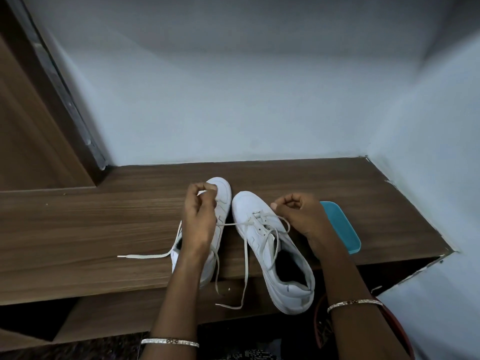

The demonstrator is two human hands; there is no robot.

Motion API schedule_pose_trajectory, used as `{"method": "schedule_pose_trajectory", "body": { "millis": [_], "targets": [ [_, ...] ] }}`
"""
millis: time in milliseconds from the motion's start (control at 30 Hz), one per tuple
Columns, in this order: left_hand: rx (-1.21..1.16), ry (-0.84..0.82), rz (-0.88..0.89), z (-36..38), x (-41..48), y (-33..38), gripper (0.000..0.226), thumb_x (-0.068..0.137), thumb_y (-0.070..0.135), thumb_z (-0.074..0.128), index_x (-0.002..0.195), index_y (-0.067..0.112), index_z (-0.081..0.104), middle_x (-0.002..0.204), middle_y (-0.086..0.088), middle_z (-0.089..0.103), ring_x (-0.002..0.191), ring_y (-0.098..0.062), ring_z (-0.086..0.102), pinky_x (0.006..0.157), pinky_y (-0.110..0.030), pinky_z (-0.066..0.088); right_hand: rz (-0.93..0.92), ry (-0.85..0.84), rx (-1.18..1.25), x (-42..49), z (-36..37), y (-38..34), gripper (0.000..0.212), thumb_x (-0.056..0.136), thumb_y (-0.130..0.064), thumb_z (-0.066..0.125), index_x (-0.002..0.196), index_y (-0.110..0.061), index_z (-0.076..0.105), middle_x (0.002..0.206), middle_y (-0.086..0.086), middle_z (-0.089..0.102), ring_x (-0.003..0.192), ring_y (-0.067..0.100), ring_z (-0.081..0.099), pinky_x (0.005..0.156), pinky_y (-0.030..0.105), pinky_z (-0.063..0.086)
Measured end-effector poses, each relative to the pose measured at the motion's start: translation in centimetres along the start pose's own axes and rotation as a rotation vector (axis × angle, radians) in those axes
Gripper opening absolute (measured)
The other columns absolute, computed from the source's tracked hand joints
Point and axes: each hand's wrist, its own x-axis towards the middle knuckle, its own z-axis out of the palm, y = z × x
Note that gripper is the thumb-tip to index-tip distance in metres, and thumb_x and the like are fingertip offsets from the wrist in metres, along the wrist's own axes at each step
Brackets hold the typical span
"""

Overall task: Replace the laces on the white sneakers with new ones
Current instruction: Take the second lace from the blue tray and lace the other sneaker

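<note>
White right sneaker laced only near its toe, we judge | left sneaker pending | our left hand, right hand: curled fingers pinching lace

Both hands work a lace on white sneakers standing on a wooden ledge.

The left sneaker and right sneaker stand side by side, toes toward the wall. The left hand hovers over the left sneaker with fingers curled, the lace stretching to it from the right sneaker's eyelets. The right hand pinches the lace's other side. Two lace ends hang over the ledge's front edge. A teal tray lies just behind the right hand.
</note>
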Motion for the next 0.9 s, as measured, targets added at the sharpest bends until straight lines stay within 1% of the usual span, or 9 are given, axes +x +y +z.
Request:
{"method": "schedule_pose_trajectory", "body": {
  "millis": [100,167,233,333,533,667,767,833,900],
  "targets": [
    [0.627,-0.221,0.351,-0.6,0.0,0.3,0.018,0.090,0.042,0.066,0.104,0.032,0.067,0.068,0.010,0.054,0.061,-0.008,0.050,0.058,-0.025,0.041,0.020,0.129,-0.117,0.3,0.1,0.5,0.010,0.082,-0.027,0.077,0.081,-0.019,0.073,0.078,-0.001,0.074,0.083,0.020,0.071,0.080,0.035,0.057],
    [1.133,-0.334,0.415,-0.4,-0.5,0.2,0.034,0.083,0.061,0.064,0.107,0.037,0.069,0.091,0.010,0.060,0.089,-0.011,0.058,0.068,-0.029,0.044,0.056,0.077,-0.179,0.4,0.4,0.6,0.015,0.083,-0.034,0.076,0.077,-0.021,0.073,0.078,-0.001,0.074,0.084,0.020,0.071,0.085,0.040,0.057],
    [1.359,-0.383,0.462,-0.1,-0.8,-0.3,0.036,0.085,0.064,0.061,0.098,0.033,0.071,0.100,0.009,0.058,0.099,-0.014,0.057,0.067,-0.029,0.039,0.078,0.017,-0.231,0.2,0.8,0.5,0.019,0.083,-0.038,0.077,0.072,-0.023,0.073,0.078,-0.002,0.075,0.083,0.018,0.070,0.088,0.041,0.057],
    [1.045,-0.396,0.446,0.0,-0.2,-1.4,0.031,0.093,0.050,0.054,0.083,0.022,0.065,0.090,0.004,0.058,0.092,-0.018,0.055,0.071,-0.034,0.042,0.099,0.020,-0.287,-0.1,1.2,0.1,0.022,0.082,-0.037,0.079,0.068,-0.024,0.068,0.082,0.001,0.074,0.087,0.018,0.068,0.089,0.041,0.056],
    [0.059,-0.275,-0.047,0.6,-0.9,-0.1,0.032,0.106,0.027,0.040,0.086,0.012,0.060,0.086,0.007,0.073,0.088,-0.008,0.060,0.079,-0.028,0.042,0.141,-0.028,-0.515,0.0,1.4,0.3,0.043,0.082,-0.042,0.074,0.066,-0.003,0.065,0.064,0.008,0.063,0.075,0.027,0.063,0.069,0.036,0.048],
    [-0.545,-0.188,-0.241,0.0,-0.2,0.6,0.030,0.107,0.022,0.038,0.079,0.016,0.047,0.059,0.001,0.044,0.055,-0.015,0.048,0.070,-0.032,0.051,0.157,-0.009,-0.565,0.3,1.7,0.3,0.034,0.083,-0.037,0.072,0.069,-0.008,0.062,0.062,0.004,0.056,0.073,0.026,0.059,0.069,0.035,0.048],
    [-0.444,-0.126,-0.251,-0.2,-0.2,0.6,0.030,0.104,0.028,0.045,0.075,0.022,0.043,0.058,0.005,0.030,0.049,-0.011,0.026,0.046,-0.024,0.038,0.155,0.024,-0.395,0.4,1.7,0.2,0.037,0.085,-0.039,0.071,0.073,-0.004,0.068,0.071,0.009,0.069,0.074,0.026,0.066,0.072,0.036,0.053],
    [-0.087,-0.142,-0.070,-0.1,-0.5,0.4,0.029,0.100,0.033,0.055,0.075,0.023,0.043,0.057,0.006,0.033,0.050,-0.011,0.025,0.045,-0.026,0.028,0.184,0.020,-0.104,0.3,1.7,-0.5,0.035,0.087,-0.038,0.072,0.074,-0.006,0.071,0.070,0.008,0.071,0.060,0.016,0.065,0.061,0.030,0.051],
    [0.300,-0.250,0.183,0.0,-0.7,-0.1,0.017,0.092,0.039,0.066,0.091,0.028,0.053,0.060,0.005,0.046,0.052,-0.010,0.039,0.050,-0.028,0.036,0.209,-0.019,0.075,0.1,1.7,-1.3,0.032,0.088,-0.036,0.072,0.073,-0.007,0.071,0.062,0.003,0.067,0.052,0.010,0.058,0.054,0.023,0.043]
  ]
}}
